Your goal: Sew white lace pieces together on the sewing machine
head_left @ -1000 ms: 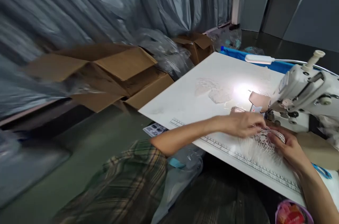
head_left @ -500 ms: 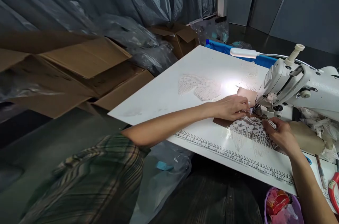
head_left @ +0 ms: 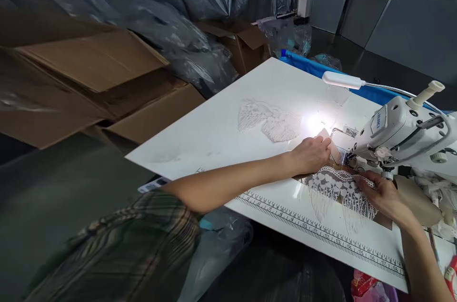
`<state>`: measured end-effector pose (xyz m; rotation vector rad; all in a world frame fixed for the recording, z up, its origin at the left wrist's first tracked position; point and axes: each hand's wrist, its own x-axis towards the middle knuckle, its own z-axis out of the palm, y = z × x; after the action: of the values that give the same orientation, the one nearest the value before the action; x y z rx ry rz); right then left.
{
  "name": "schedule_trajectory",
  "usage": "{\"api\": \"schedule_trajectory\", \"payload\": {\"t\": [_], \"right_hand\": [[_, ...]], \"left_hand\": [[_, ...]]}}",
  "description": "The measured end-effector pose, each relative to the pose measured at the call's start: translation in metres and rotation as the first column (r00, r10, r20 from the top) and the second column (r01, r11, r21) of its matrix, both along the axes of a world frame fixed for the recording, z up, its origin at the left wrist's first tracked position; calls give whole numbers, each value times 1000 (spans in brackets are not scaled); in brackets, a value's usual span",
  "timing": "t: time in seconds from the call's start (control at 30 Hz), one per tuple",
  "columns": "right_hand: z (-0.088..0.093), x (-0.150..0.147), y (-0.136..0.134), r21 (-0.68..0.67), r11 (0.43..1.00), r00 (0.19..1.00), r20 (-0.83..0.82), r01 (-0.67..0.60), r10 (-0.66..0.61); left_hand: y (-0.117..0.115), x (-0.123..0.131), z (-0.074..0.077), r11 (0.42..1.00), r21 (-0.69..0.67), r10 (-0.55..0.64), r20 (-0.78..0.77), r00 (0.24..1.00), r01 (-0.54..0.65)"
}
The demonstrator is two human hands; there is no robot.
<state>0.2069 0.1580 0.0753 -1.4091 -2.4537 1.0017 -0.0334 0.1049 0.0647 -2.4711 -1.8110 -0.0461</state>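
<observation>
— Where do we find the fringed lace (head_left: 342, 183)?
— On the white sewing table (head_left: 210, 135), towards the near edge and its right-hand corner. Its scalloped band runs just in front of the needle area of the sewing machine (head_left: 403, 130), and its fringe spreads across the ruler markings (head_left: 310, 226) along that near edge. We can make out a brown sheet (head_left: 383, 220) under it.
— And our right hand (head_left: 382, 195)?
— It grasps the lace by the right end of the band, thumb laid over the top.
— Our left hand (head_left: 312, 155)?
— Its fingers are curled at a flat pinkish piece (head_left: 332, 148) beside the needle area, just beyond the lace's left end. Whether they pinch that piece, we cannot tell.
— What else do we have on the table?
— Two loose lace pieces (head_left: 282, 125) lie between the left edge and the machine. A lit lamp (head_left: 341, 79) reaches in near the far edge, where we see blue material (head_left: 314, 65) just outside. Past the left edge, we see an open cardboard box (head_left: 93, 61).
</observation>
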Motion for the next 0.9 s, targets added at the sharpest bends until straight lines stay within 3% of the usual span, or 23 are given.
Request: {"api": "schedule_trajectory", "payload": {"t": [0.17,0.37,0.47,0.6,0.73,0.9], "right_hand": [[-14,-2,-4,29,996,995,-53,85,-83],[-7,-2,-12,55,997,997,-66,54,-50],[-4,-1,-11,115,985,990,-83,126,-117],[-4,6,-7,361,904,973,-102,229,-206],[-11,28,-16,558,816,989,-63,149,-137],[-24,82,-37,716,697,973,126,44,-191]], "left_hand": [[1,1,-4,1000,9,12,12,1000,-12],[0,-3,-4,999,35,11,37,999,-12],[1,-6,-1,999,31,20,44,999,-21],[1,-8,7,1000,10,5,30,1000,-5],[1,-14,12,999,-28,28,121,992,-25],[8,-26,13,990,-140,79,323,943,-34]]}}
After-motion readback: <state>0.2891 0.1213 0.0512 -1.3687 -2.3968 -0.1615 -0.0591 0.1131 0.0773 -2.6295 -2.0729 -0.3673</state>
